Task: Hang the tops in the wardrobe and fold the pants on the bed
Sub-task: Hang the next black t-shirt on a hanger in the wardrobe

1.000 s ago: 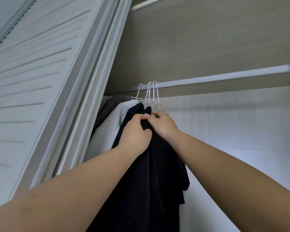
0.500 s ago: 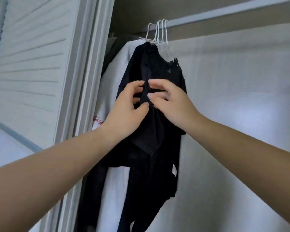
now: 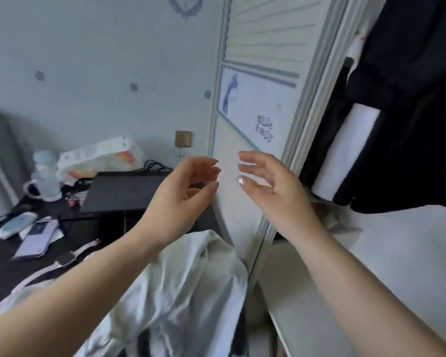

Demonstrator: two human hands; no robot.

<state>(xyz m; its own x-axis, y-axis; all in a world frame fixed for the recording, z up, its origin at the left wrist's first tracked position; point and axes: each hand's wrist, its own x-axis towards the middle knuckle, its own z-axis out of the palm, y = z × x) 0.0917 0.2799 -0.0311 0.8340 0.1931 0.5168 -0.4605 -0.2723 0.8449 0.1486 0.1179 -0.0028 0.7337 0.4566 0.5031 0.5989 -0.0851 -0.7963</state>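
The black top [image 3: 412, 104] hangs inside the wardrobe at the upper right, with a white garment [image 3: 345, 150] showing beside it. My left hand [image 3: 183, 191] and my right hand [image 3: 271, 186] are raised in front of the wardrobe door [image 3: 252, 119], fingers loosely spread, palms facing each other, holding nothing. Below my arms lies a crumpled white garment [image 3: 191, 284] on the bed. The hangers and the rail are out of view.
A dark bedside table [image 3: 88, 228] at the left carries a black laptop [image 3: 124, 191], a water bottle [image 3: 45, 173], a plastic bag [image 3: 98, 158], cables and small items. A wall socket [image 3: 182, 139] sits above it. The wardrobe's white floor ledge [image 3: 371, 253] runs along the right.
Both hands have let go of the black top and drawn back from it. My view has swung down and left, from the wardrobe rail to the bedside table and bed.
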